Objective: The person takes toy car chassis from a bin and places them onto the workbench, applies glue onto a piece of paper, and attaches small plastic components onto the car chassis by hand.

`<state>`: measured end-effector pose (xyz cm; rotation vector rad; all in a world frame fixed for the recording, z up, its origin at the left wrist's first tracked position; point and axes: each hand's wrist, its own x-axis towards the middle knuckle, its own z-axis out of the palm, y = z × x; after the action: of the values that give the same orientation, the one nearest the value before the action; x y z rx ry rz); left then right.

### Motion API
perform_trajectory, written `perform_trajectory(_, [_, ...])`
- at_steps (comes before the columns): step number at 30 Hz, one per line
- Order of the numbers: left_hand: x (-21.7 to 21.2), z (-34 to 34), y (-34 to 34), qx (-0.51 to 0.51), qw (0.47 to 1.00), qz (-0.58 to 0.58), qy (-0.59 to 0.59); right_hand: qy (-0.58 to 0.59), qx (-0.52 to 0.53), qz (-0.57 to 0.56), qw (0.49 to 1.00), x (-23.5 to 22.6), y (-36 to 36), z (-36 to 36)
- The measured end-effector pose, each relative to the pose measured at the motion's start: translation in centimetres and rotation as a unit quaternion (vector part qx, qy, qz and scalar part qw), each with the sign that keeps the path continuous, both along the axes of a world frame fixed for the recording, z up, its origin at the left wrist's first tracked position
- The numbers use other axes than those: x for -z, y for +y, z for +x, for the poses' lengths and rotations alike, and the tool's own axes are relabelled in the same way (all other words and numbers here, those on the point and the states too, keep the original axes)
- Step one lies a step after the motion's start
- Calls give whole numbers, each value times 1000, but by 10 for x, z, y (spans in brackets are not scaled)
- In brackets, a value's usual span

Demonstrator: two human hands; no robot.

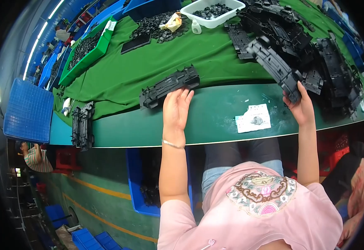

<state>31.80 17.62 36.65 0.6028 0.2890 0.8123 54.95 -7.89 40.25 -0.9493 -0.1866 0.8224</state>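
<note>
Two long black plastic parts shaped like toy car chassis are at my hands. My left hand (178,106) is closed at the near edge of one chassis (169,86), which lies slantwise over the front of the green cloth; some of its fingertips are hidden by the part. My right hand (301,105) grips the near end of the other chassis (273,64), thumb on one side and fingers on the other. That one is tilted, its far end pointing up and left toward a heap of similar chassis (284,35).
A printed paper slip (253,118) lies on the green table (215,121) between my arms. More chassis (82,126) stand at the left edge. Small black parts fill a green crate (102,49) and a white tub (215,23). A blue bin (134,183) sits below the table.
</note>
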Motion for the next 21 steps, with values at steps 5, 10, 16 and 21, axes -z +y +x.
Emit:
perform_trajectory(5, [-17, 1, 15, 91, 947, 108, 290, -53, 47, -42, 997, -13, -16, -28])
perform_trajectory(10, [-23, -17, -22, 316, 885, 164, 301, -108, 103, -56, 987, -11, -30, -42])
perform_trajectory(16, [-37, 1, -143, 233, 963, 131, 19, -619, -158, -70, 766, -31, -1, -113])
perform_trajectory(21, [-35, -2, -149, 174, 980, -46, 81, -642, -261, -75, 717, -36, -18, -84])
